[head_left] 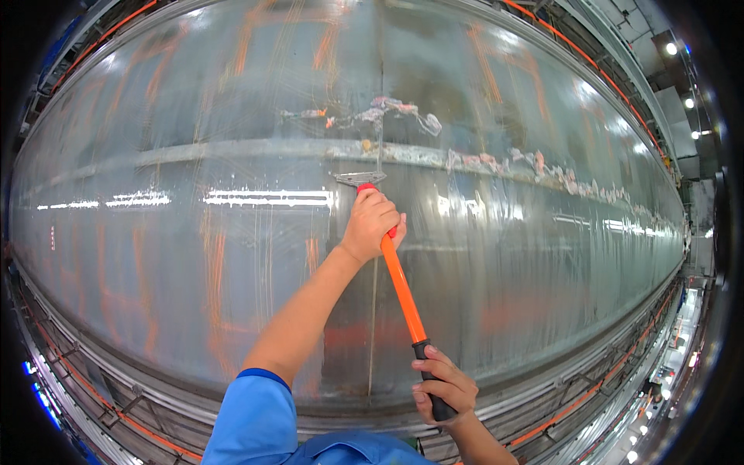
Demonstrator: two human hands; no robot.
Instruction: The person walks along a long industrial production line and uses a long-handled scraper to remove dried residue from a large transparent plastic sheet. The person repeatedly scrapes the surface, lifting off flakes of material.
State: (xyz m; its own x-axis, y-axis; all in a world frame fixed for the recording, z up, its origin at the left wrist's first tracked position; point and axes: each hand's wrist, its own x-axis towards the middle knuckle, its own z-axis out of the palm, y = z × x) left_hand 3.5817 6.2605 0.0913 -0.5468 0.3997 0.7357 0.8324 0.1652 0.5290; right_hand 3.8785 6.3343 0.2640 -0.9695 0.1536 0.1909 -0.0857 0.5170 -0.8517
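A long-handled scraper (403, 291) with an orange shaft lies slantwise over a large, shiny, wet-looking panel (496, 271). My left hand (373, 223) is closed round its red upper end, just below the head. At the lower end, my right hand (447, 387) wraps round the black grip. The wide, flat scraper head (359, 178) appears to touch the panel, just below a pale crosswise band (271, 149). Crumpled, whitish-pink scraps of film or residue (399, 107) lie beyond the head, and more peeled residue (573, 182) trails off to the right along the band.
Metal rails (147, 399) with orange lines edge the panel on the near side, and a similar orange line (589, 58) runs along the far side. A thin seam (373, 325) crosses the panel near the middle. Bright lamps (671, 49) hang at the far right.
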